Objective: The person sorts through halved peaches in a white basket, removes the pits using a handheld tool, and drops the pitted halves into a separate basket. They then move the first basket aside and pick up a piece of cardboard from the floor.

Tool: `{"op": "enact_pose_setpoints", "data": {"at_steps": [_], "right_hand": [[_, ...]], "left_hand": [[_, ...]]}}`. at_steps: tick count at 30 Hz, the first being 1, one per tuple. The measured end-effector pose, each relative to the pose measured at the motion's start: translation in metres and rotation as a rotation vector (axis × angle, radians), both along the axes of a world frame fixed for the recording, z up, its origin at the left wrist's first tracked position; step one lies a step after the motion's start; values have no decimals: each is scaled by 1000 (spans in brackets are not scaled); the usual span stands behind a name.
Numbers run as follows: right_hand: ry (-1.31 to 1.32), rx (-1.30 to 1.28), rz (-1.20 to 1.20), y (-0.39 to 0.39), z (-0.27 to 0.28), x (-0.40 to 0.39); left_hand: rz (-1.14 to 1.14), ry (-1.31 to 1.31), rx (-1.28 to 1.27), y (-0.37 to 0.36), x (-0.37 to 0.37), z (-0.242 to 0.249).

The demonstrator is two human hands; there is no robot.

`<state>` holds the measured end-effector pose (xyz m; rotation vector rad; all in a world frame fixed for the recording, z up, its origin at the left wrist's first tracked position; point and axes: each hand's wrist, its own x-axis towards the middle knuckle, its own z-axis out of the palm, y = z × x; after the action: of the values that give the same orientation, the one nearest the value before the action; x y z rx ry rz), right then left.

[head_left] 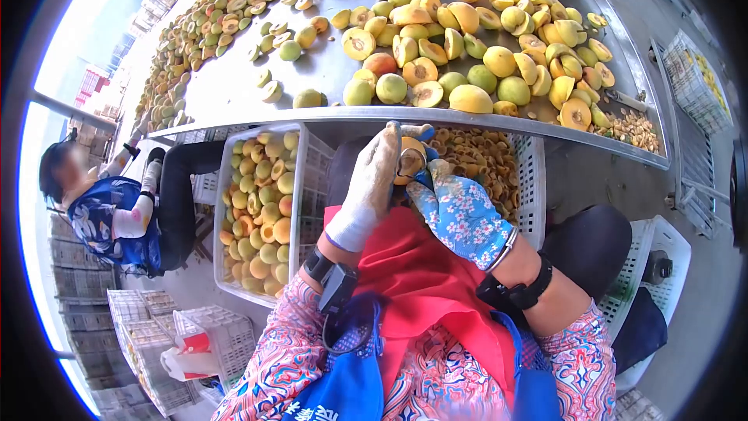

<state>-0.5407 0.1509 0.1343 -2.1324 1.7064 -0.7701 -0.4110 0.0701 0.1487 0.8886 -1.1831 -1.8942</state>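
My left hand (372,179), in a whitish glove, is closed on a halved fruit (410,160) above my lap. My right hand (460,206), in a blue flowered glove, is at the right side of the same fruit, its fingers bent around something I cannot make out. The cut face with its brown centre shows between the hands. Just behind them runs the front edge of a metal table (343,114) heaped with halved and whole yellow-green fruit (470,99). Below the hands, to the right, a crate (532,187) holds brown pits or scraps (487,160).
A white crate (294,210) full of fruit stands left of my lap. Another person (117,203) sits at the far left. Stacked crates (148,327) are at lower left, a white crate (670,281) at right. A tool handle (623,99) lies on the table.
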Motion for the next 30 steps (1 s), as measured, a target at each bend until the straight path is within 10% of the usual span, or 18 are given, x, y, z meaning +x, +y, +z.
{"op": "enact_pose_setpoints", "data": {"at_steps": [12, 15, 26, 30], "right_hand": [[-401, -254, 20, 1, -22, 11], [-1240, 863, -105, 5, 27, 7], [-1823, 1270, 122, 7, 20, -11], [-1785, 1167, 259, 11, 23, -23]], "left_hand": [[180, -25, -196, 9, -10, -13], [198, -21, -298, 14, -10, -13], [68, 6, -207, 8, -7, -16], [312, 299, 250, -4, -16, -18]]}}
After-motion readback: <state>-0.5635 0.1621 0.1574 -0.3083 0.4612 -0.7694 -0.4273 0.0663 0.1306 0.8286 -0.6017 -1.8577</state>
